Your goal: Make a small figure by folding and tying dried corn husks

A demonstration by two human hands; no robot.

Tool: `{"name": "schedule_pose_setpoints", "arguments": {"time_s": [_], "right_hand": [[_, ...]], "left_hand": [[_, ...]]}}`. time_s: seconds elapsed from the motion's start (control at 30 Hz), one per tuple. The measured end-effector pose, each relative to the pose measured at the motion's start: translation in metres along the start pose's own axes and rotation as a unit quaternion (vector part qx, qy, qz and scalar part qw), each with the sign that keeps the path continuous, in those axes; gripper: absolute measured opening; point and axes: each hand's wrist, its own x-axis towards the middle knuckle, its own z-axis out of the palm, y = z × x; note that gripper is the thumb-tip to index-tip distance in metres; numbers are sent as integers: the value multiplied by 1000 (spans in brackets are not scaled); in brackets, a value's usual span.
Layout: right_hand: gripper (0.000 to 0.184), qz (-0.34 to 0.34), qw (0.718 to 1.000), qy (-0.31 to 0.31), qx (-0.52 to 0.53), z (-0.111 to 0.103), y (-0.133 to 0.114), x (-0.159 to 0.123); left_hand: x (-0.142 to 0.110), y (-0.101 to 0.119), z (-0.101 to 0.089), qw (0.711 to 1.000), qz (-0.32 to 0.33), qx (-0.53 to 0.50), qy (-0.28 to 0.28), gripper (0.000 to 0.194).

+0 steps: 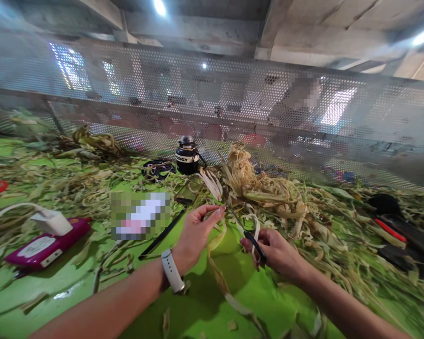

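My left hand point(194, 235), with a white band on its wrist, is closed in a pinch between thumb and fingers. From that pinch a long, pale strip of dried corn husk point(217, 275) hangs down and trails over the green tabletop point(183, 301). My right hand point(279, 252) is closed round the black handles of a pair of scissors point(251, 239). The blades point up and left, close to my left fingertips. A whitish husk piece point(257, 226) runs by the scissor handles; whether my right fingers also grip it I cannot tell.
Loose husks point(325, 230) cover much of the table, with a bundle of pale husk point(238, 169) behind my hands. Further back are a black bottle point(187, 162) and a perforated metal screen point(212, 108). At left lies a purple power strip point(49, 242) with a white charger point(53, 222); a black rod point(162, 234) lies nearer.
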Motion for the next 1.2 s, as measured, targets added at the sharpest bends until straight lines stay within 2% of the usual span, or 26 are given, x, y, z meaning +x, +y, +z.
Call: {"name": "schedule_pose_setpoints", "arguments": {"time_s": [0.13,0.27,0.37,0.4,0.47,0.53,0.57,0.77,0.87,0.97,1.03,1.13,1.2], "right_hand": [[41,7,999,40,-2,0,5,4],[42,22,999,39,-27,-10,2,5],[39,10,989,60,-138,-21,1,7],[36,4,973,83,-216,-25,2,8],[28,1,912,122,-391,-32,3,8],[21,2,849,127,-512,-37,4,7],[22,5,832,119,-542,-39,4,6],[38,2,797,108,-594,-40,-1,0],[36,11,797,106,-594,-41,1,0],[26,24,816,83,-572,-46,7,4],[24,26,843,61,-534,-52,11,7],[25,25,900,11,-436,-58,13,9],[20,6,927,9,-375,-58,9,9]], "left_hand": [[1,-3,-1,1000,-1,-15,0,22],[5,-7,-2,999,-18,-43,-8,21],[6,-10,-2,997,-46,-67,-13,25],[7,-10,-1,996,-48,-70,-16,26],[6,-10,-1,997,-38,-67,-26,26],[6,-9,-1,998,-22,-52,-37,24],[5,-8,-2,998,-17,-41,-42,24],[5,-10,-3,998,-3,-5,-62,19],[4,-10,-2,997,-9,-2,-74,19],[1,-9,0,996,-14,5,-86,20],[0,-7,1,995,-13,13,-93,22],[-3,-5,2,995,-3,23,-99,23],[-6,-4,2,993,11,35,-109,23]]}}
